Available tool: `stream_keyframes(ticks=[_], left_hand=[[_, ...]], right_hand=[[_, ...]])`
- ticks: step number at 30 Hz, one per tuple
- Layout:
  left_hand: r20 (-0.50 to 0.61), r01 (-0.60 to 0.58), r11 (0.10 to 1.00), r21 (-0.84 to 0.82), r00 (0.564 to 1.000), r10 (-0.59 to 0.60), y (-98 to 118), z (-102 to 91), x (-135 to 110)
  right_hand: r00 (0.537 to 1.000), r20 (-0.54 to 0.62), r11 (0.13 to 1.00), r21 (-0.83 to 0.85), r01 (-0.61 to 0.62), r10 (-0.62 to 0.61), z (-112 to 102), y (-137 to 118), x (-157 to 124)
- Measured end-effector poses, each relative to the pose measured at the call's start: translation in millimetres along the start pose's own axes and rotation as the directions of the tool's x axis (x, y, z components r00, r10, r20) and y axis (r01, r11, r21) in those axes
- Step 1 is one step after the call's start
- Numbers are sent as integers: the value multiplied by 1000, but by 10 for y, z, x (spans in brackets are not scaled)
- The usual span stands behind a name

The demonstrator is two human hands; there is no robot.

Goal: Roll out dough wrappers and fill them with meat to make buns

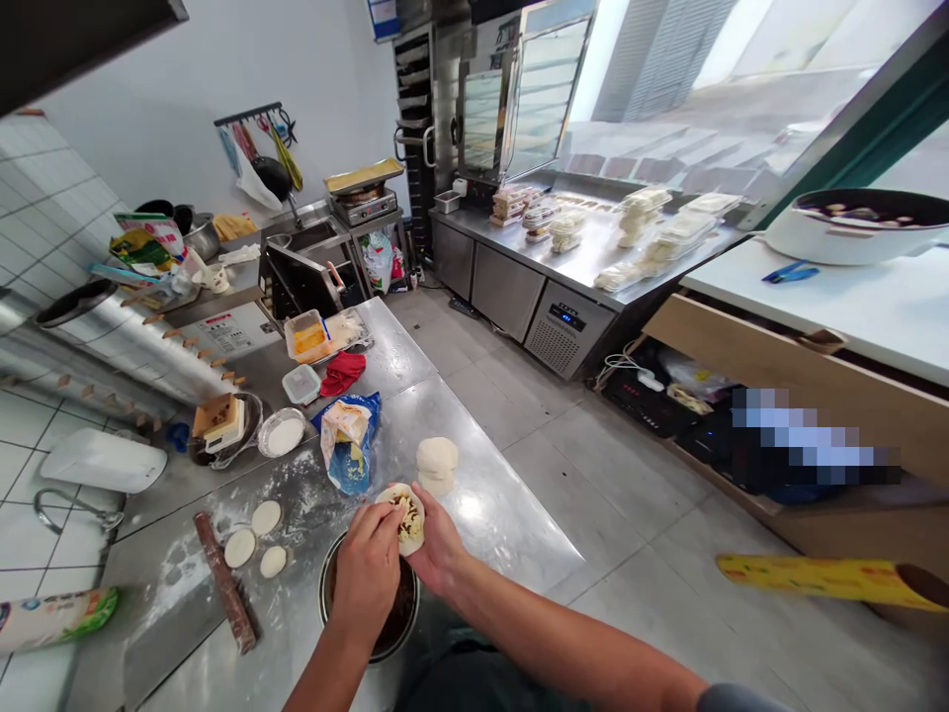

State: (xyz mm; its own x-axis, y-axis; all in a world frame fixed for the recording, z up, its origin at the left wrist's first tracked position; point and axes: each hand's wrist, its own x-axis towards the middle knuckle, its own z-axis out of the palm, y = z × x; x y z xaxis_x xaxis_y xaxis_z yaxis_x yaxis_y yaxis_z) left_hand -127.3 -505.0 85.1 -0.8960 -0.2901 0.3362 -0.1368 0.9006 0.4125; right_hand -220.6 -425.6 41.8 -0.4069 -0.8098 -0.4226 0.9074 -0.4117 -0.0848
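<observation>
My right hand point(443, 554) cups a round dough wrapper point(405, 516) with dark filling in its middle, held above a metal bowl point(404, 623) of dark filling at the steel table's near edge. My left hand point(367, 574) pinches the wrapper's left rim, fingers closed on the dough. Two shaped white dough pieces point(436, 465) are stacked on the table just beyond the hands. Three flat round wrappers point(256, 539) lie on the floured surface to the left, beside a brown rolling pin point(224, 581).
A blue and white flour bag point(347, 440), a red cloth point(342, 372), plastic containers point(311, 336) and a small plate of flour point(283, 432) sit farther back on the steel table point(481, 494). A steel counter point(585, 259) with packed food stands across the tiled floor. A yellow roll point(822, 578) lies at right.
</observation>
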Motion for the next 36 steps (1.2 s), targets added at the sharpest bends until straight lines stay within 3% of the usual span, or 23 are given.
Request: stream_keyframes(ticks=[4, 8, 11, 14, 17, 22, 25, 30, 34, 36], left_hand=[[-41, -18, 1000, -1, 999, 18, 155, -123, -78], [-29, -109, 994, 32, 994, 110, 229, -49, -157], [-48, -95, 994, 44, 994, 97, 233, 2, -231], [-33, -55, 998, -10, 998, 54, 247, -89, -311], [30, 83, 992, -90, 996, -80, 225, -280, -373], [-6, 342, 923, -176, 937, -348, 93, -413, -391], [57, 360, 904, -229, 933, -356, 113, -354, -391], [122, 273, 937, -217, 960, -252, 239, -316, -417], [69, 348, 917, -194, 938, -341, 134, -334, -418], [131, 407, 881, -241, 913, -386, 65, -321, -424]], right_hand=[[998, -62, 996, 81, -25, 30, 6, 58, -103], [997, -76, 998, 56, -19, 24, -14, 129, -204], [999, -45, 1000, -13, 16, -16, -18, 160, -300], [998, -55, 997, -74, 17, -21, -29, 158, -396], [999, -50, 996, -92, -20, 16, -69, 132, -480], [994, -64, 989, -110, -95, 88, -163, 103, -613], [991, -77, 985, -122, -123, 114, -204, 119, -662], [988, -44, 983, -104, -150, 146, -225, 156, -674], [986, -46, 978, -129, -166, 161, -172, 142, -710], [983, -45, 971, -158, -182, 177, -141, 124, -745]])
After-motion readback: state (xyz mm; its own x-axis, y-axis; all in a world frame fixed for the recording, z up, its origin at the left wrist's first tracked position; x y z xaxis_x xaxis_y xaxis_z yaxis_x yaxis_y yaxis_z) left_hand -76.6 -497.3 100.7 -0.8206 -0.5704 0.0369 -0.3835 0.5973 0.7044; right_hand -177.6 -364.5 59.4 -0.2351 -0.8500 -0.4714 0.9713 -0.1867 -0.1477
